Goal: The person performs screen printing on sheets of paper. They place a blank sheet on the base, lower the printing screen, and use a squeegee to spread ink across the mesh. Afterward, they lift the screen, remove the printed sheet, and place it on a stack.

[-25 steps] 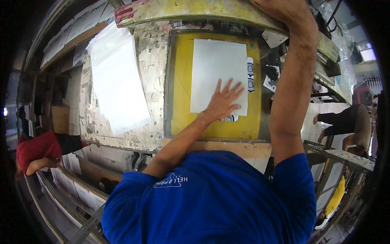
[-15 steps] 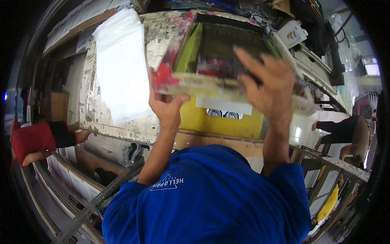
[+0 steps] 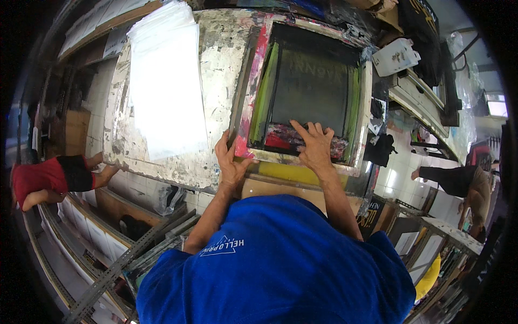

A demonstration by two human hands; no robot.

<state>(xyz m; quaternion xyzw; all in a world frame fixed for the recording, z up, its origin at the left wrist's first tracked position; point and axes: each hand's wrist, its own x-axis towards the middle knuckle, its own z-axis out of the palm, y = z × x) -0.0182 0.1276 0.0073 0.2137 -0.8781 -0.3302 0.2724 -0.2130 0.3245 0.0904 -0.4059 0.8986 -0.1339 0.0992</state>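
Glare on the white sheets [image 3: 167, 92], dull sheen on the mesh screen [image 3: 313, 92], bowed edges, black corners.

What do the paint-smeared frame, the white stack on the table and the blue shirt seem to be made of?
Frame: probably wood, given its blocky rails, though paint hides any grain; smeared, uneven finish.
White stack: thin paper or plastic sheets, smooth; layered edges show, but glare leaves the material open.
Blue shirt: soft fabric, likely knit, matte, judging by its loose folds.
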